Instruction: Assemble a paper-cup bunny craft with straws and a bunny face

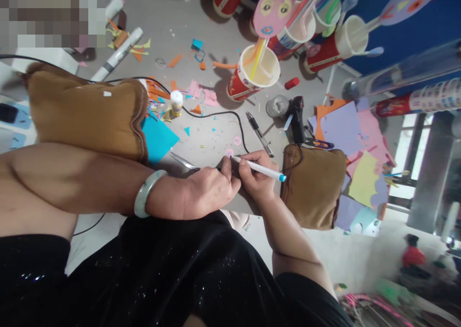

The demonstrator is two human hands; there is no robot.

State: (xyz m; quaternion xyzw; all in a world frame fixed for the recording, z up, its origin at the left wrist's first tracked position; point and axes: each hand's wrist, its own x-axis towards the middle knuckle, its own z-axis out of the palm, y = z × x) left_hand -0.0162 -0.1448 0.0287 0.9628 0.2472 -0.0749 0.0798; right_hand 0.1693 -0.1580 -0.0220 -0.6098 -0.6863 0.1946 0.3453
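My left hand (212,191), with a pale jade bangle on its wrist, has its fingers curled and its index fingertip holding down a small pink paper circle (228,151) on the table. Dark marks show on that circle. A white marker with a blue end (264,168) is gripped in my right hand (260,179), its tip touching or very near the circle. A second marked pink circle (236,140) lies just beyond. Scissors (183,161) poke out beside my left hand, their handles partly hidden. A black pen (260,135) lies past my right hand.
Brown cushions (86,113) flank the hands at left and right. Paper scraps, a small white-capped bottle (176,102) and a black cable lie ahead. A red paper cup (254,72) holds straws and a pink face cutout. Right of it are a black glue gun (297,118) and coloured paper (340,125).
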